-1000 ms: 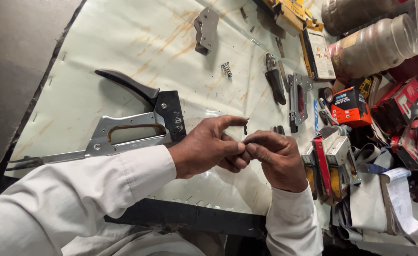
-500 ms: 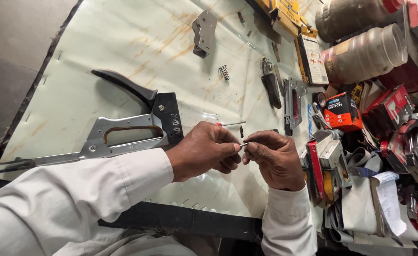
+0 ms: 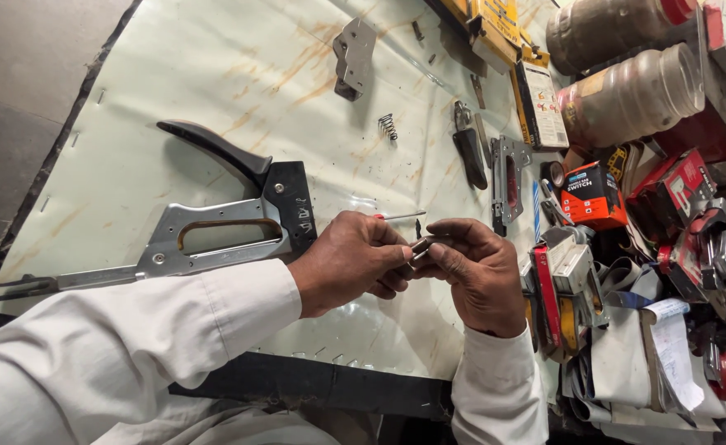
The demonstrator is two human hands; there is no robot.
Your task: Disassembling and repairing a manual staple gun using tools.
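Only the head cam here, looking down at a pale green bench top (image 3: 215,74) with rusty streaks. Both hands meet over the middle of it: the left hand (image 3: 351,264) and right hand (image 3: 474,276) are pressed close, fingertips pinching a small metal part (image 3: 419,245) between them, and a thin rod (image 3: 402,216) pokes out past the left fingers. Can't tell exactly what the little piece is, it's mostly buried in the fingers. Just left of the hands lies the staple gun (image 3: 215,235), on its side, black handle up and away, clearly opened up and not back together. Loose bits are scattered farther up the bench: a spring (image 3: 388,126), a grey bracket (image 3: 354,58), a dark lever piece (image 3: 468,148) and a metal channel (image 3: 507,177). Going by that, I'd say it's about mid-job: gun stripped, parts laid out, one small piece being fiddled with in hand, and the spring, bracket and channel all yet to go back in. Right edge is clutter, an orange box (image 3: 591,191) and jars (image 3: 635,86).
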